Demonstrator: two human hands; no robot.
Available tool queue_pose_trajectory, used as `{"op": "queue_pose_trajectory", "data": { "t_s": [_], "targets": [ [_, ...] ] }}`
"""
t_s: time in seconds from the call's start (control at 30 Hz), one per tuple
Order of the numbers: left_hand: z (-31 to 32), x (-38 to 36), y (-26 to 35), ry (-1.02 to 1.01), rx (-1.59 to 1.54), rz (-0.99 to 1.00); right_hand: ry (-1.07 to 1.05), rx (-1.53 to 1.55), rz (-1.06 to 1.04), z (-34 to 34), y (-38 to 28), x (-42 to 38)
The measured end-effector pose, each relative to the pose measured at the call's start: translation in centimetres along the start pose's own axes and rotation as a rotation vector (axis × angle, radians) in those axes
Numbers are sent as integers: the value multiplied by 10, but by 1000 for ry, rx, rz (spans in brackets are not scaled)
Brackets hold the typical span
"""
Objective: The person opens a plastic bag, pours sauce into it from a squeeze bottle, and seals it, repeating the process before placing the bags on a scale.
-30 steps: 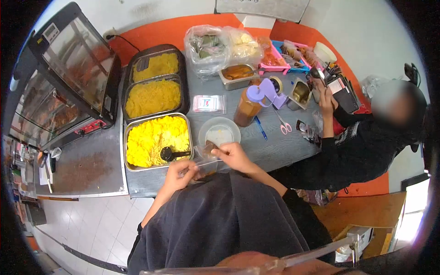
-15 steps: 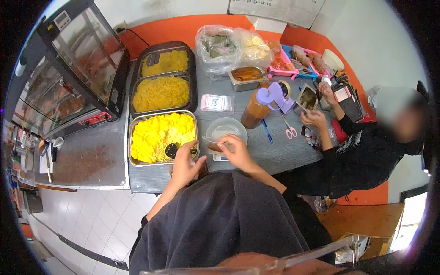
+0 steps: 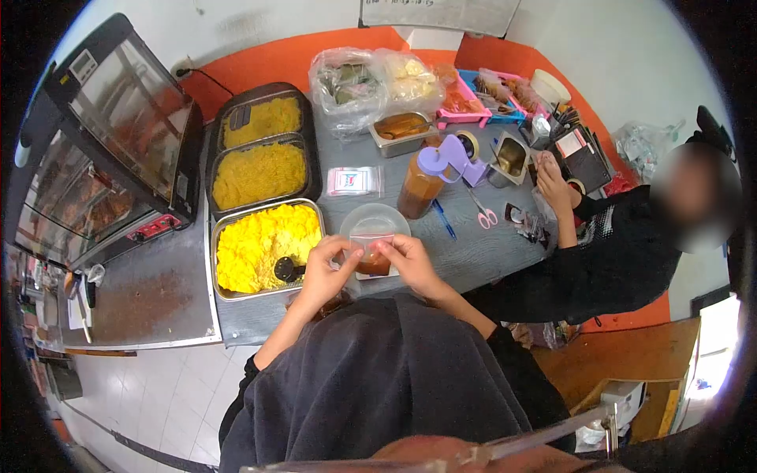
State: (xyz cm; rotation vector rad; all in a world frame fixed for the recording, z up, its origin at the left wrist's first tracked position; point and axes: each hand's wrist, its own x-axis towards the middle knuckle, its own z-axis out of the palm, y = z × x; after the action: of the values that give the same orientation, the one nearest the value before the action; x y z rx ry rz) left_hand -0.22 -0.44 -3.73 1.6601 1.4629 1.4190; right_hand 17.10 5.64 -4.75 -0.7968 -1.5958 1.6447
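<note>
Both bare hands meet close to the near edge of the gray counter, right of its near left corner. The left hand has its grip closed on the left side of a small clear plastic bag, thumb and fingers together at the upper part. The right hand has its grip pinched on the right side of the same bag. The bag is held upright between them, with reddish-brown sauce in its lower part, in front of a translucent round bowl and partly covering it. Just beside the left hand, toward the counter's left edge, lies a metal tray of bright yellow food, with a black scoop resting in it. Beyond this tray, along the left edge, is a black double tray with darker yellow food in both compartments. A packet of small clear bags lies flat beyond the bowl. Right of the bowl stand a bottle of brown liquid with a purple lid and, farther right, a purple tape dispenser. A blue pen and pink-handled scissors lie near the bottle. Farther right, a co-worker's hand is near a metal container, well apart from the person's own hands.
</note>
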Motion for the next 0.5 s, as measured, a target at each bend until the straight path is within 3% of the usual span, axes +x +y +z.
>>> {"op": "queue_pose_trajectory", "data": {
  "t_s": [0.13, 0.2, 0.23, 0.33, 0.4, 0.47, 0.5],
  "targets": [
    [-1, -3, 1, -2, -69, -105, -30, 101, -12, 1, -4, 0],
    [-2, -3, 6, -40, -389, -308, -50, 129, 15, -1, -3, -1],
    [-3, -3, 6, -39, -391, -308, -72, 124, 15, -3, 0, -1],
    [-8, -3, 4, -101, -368, -278, -61, 43, 14, -1, -6, -5],
    [-10, -2, 2, -114, -169, -63, -29, -31, 12, 5, -9, -5],
    [-10, -2, 7, -118, -79, 5, 24, -102, -255, 14, -8, -2],
    [-10, -2, 10, -125, 14, 73, 24, -101, -250, 14, -11, -3]
  ]
}}
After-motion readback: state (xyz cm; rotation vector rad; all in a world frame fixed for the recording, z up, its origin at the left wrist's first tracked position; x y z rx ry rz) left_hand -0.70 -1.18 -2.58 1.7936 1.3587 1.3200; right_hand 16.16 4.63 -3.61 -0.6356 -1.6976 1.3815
